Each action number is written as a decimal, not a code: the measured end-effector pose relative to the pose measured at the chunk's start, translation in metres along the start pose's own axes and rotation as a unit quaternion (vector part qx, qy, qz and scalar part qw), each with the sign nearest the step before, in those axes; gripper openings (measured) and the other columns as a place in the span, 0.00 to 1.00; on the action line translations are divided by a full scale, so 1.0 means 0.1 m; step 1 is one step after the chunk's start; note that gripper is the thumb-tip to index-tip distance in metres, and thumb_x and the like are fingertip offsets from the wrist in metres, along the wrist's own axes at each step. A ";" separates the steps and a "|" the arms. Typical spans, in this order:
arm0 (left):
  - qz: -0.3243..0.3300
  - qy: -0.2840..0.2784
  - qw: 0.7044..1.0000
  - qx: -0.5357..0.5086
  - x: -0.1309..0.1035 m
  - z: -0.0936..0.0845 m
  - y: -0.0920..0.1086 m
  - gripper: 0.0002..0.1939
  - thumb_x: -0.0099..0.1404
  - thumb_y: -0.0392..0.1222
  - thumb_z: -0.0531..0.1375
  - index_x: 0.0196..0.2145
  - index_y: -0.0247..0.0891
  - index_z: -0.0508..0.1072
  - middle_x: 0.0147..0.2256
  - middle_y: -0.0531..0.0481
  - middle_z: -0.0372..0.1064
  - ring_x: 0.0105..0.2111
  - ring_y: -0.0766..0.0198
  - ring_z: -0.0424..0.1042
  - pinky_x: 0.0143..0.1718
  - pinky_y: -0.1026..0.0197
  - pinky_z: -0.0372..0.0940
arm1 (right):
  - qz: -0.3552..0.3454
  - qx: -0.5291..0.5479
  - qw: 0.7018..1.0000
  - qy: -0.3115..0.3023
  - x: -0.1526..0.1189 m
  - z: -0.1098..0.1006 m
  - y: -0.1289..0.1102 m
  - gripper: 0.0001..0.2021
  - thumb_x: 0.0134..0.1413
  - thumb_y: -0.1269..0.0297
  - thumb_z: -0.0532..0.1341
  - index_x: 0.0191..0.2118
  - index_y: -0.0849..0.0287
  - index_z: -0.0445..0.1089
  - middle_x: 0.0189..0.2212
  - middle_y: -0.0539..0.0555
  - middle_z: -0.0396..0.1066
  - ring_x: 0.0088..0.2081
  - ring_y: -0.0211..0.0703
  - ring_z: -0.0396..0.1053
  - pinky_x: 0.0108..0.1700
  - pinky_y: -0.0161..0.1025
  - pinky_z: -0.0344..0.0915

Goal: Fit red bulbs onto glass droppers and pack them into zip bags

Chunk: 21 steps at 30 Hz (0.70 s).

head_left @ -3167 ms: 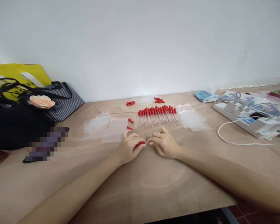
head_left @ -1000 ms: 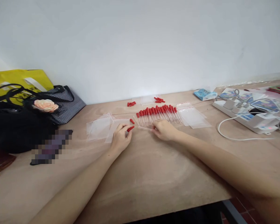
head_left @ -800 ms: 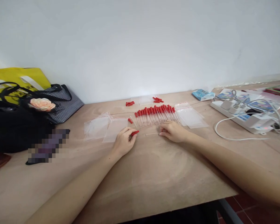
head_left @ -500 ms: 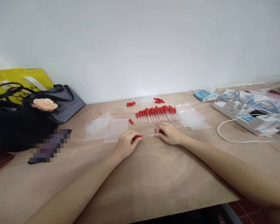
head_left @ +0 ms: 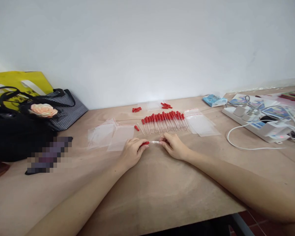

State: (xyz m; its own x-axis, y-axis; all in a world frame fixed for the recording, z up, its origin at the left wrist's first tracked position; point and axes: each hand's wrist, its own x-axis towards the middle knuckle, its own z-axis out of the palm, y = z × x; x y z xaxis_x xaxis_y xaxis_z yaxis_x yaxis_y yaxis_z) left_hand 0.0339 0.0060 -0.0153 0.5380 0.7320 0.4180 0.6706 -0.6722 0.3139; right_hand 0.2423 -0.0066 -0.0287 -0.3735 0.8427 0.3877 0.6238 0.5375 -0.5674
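Between thumb and fingers, my left hand [head_left: 134,150] pinches a red rubber dropper bulb [head_left: 145,143]. My right hand [head_left: 173,146] is closed on a clear glass dropper tube [head_left: 154,142], whose free end meets the mouth of the bulb; how deep it sits inside I cannot tell. Just beyond the hands lies a row of droppers [head_left: 163,121], red bulbs pointing to the wall. Left of that row, a loose red bulb [head_left: 137,128] and a single bare tube [head_left: 141,128] rest on the wooden table [head_left: 159,186].
Clear zip bags lie at the left [head_left: 120,137] and right [head_left: 203,124] of the droppers. Behind are small piles of red bulbs [head_left: 137,109] and more tubes [head_left: 153,106]. A white power strip [head_left: 255,126] with cables stands right; a striped bag [head_left: 68,109] sits left.
My hands have come together. The tube in my right hand has moved left, and its end now meets the red bulb in my left hand; before, a gap lay between them.
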 end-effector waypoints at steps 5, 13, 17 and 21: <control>-0.030 0.013 0.997 -0.063 0.00 0.04 0.01 0.10 0.63 0.41 0.51 0.35 0.38 0.71 0.29 0.50 0.70 0.31 0.62 0.68 0.34 0.59 0.61 | -0.023 -0.018 1.000 0.004 -0.04 0.02 -0.05 0.05 0.56 0.68 0.51 0.33 0.59 0.63 0.29 0.50 0.69 0.32 0.38 0.64 0.39 0.38 0.50; -0.076 -0.004 0.981 -0.178 -0.01 0.07 0.00 0.11 0.62 0.44 0.51 0.33 0.37 0.71 0.27 0.51 0.70 0.29 0.64 0.68 0.30 0.63 0.61 | -0.052 -0.063 0.997 0.014 -0.05 0.00 -0.11 0.06 0.55 0.67 0.52 0.32 0.60 0.66 0.27 0.49 0.69 0.29 0.36 0.63 0.38 0.37 0.46; -0.041 -0.011 0.996 -0.080 -0.03 0.05 0.02 0.09 0.62 0.42 0.52 0.32 0.39 0.71 0.27 0.54 0.71 0.28 0.64 0.67 0.37 0.58 0.56 | -0.069 -0.082 0.994 -0.012 -0.03 -0.07 -0.07 0.08 0.56 0.66 0.52 0.31 0.60 0.67 0.26 0.50 0.69 0.28 0.35 0.62 0.37 0.37 0.44; 0.009 -0.012 1.000 -0.009 -0.05 0.02 0.08 0.09 0.63 0.41 0.52 0.30 0.39 0.70 0.28 0.55 0.71 0.29 0.65 0.67 0.39 0.56 0.52 | -0.090 -0.101 0.990 -0.032 -0.03 -0.10 -0.04 0.10 0.56 0.65 0.52 0.31 0.60 0.68 0.26 0.50 0.69 0.27 0.35 0.60 0.37 0.38 0.43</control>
State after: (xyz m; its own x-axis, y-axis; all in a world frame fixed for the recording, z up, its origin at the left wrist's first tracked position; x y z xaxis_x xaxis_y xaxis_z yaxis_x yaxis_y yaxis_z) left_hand 0.0369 -0.0027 -0.0165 0.5622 0.7222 0.4030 0.6516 -0.6868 0.3220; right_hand 0.2478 -0.0113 -0.0201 -0.5307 0.7371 0.4184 0.6654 0.6681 -0.3329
